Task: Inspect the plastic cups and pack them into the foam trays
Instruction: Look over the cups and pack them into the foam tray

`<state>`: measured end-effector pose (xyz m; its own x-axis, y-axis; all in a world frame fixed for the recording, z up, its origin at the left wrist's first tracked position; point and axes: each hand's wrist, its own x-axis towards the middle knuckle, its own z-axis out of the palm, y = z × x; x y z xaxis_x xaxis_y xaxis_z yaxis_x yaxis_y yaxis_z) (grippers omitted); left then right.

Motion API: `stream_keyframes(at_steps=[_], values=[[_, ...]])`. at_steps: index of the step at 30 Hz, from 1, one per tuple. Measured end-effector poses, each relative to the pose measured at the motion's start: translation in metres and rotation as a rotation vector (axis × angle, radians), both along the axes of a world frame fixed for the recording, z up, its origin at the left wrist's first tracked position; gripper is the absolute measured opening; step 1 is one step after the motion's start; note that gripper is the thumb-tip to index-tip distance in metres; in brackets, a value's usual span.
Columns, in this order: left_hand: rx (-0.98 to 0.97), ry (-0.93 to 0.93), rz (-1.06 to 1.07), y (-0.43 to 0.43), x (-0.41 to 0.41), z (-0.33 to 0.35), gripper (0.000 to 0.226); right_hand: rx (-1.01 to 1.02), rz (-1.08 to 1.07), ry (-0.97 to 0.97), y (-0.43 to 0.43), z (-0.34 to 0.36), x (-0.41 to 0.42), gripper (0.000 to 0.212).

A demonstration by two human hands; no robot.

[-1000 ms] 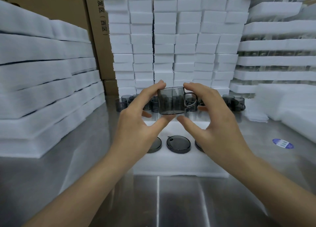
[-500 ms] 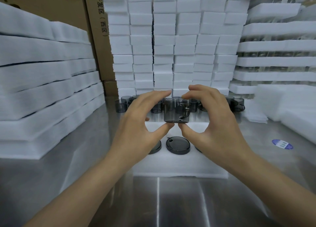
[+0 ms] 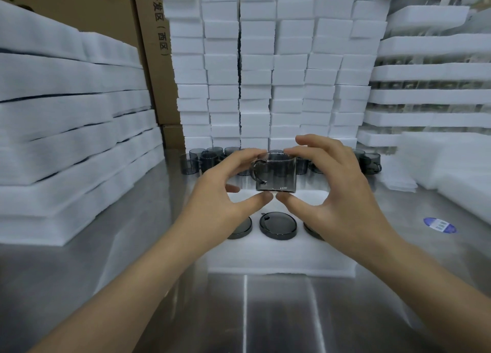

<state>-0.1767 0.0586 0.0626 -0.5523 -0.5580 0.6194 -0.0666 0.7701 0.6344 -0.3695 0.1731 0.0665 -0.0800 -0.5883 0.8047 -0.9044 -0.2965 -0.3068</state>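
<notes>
Thumbs (image 3: 256, 199) pressed under the base and forefingers curled over the rim, a worker's left hand (image 3: 220, 201) and right hand (image 3: 340, 193) pinch a smoky plastic cup (image 3: 279, 173) between them. It is upright, its handle turned toward the left palm. The four-point hold at the edges leaves the clear wall bare to the eye, which suggests the cup is being checked for flaws rather than carried, so inspection looks to be the step in hand. The other fingers of both hands are spread loosely away from the cup. Directly beneath the thumbs lies a foam tray (image 3: 279, 262), where three dark round pieces (image 3: 278, 225) sit in its pockets; whether they are lids or cup bases cannot be told. The bare foam nearest the thumbs is the likely seat for this cup. Just beyond the fingertips a row of unpacked cups (image 3: 204, 158) waits on the steel table (image 3: 127, 286), and behind it rise stacked foam blocks (image 3: 255, 73), placed within easy reach
</notes>
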Motion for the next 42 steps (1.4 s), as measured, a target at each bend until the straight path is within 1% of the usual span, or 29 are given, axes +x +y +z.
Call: stream_keyframes(at_steps=[2,4,7,9,13,17,20,23,25,27,30,34,36,39,42], values=[[-0.043,-0.012,0.044,0.002,0.000,-0.002,0.074,-0.014,-0.015,0.012,-0.001,-0.001,0.001,0.060],[-0.119,0.008,0.087,0.005,0.000,-0.001,0.080,-0.043,-0.028,0.022,-0.001,-0.002,0.003,0.059],[-0.230,0.049,0.135,0.008,-0.002,0.001,0.071,-0.078,-0.018,0.027,-0.001,-0.001,0.005,0.058],[-0.262,0.063,0.161,0.009,-0.002,0.002,0.063,-0.093,0.000,0.036,-0.001,0.000,0.008,0.058],[-0.231,0.063,0.151,0.009,0.000,0.003,0.055,-0.083,0.023,0.041,-0.001,-0.002,0.010,0.061],[-0.136,0.112,0.108,0.004,0.002,0.002,0.055,-0.035,-0.003,0.019,-0.001,-0.001,0.001,0.068],[-0.038,0.119,0.062,0.001,0.002,0.001,0.056,-0.009,-0.001,-0.020,-0.002,0.000,-0.004,0.064],[0.014,0.096,0.022,0.000,0.002,0.000,0.055,-0.016,0.014,-0.051,-0.002,0.001,-0.005,0.059],[0.006,0.064,0.032,0.000,0.002,-0.001,0.055,-0.022,0.024,-0.055,-0.001,0.002,-0.004,0.056],[-0.033,0.038,0.070,0.001,0.002,-0.001,0.060,-0.030,0.037,-0.048,-0.001,0.001,-0.002,0.054],[-0.100,0.025,0.114,0.004,0.002,0.000,0.067,-0.053,0.018,-0.018,-0.001,0.000,0.001,0.058],[-0.188,0.020,0.123,0.008,0.003,0.003,0.063,-0.104,-0.011,0.063,-0.001,-0.001,0.006,0.056],[-0.178,0.018,0.123,0.009,0.002,0.002,0.057,-0.107,-0.001,0.098,-0.001,-0.001,0.008,0.058],[-0.105,0.027,0.112,0.007,0.004,0.002,0.052,-0.081,0.001,0.108,-0.001,-0.002,0.008,0.064],[-0.018,0.042,0.033,0.005,0.004,0.002,0.051,-0.051,-0.030,0.087,-0.001,-0.001,0.004,0.064]])
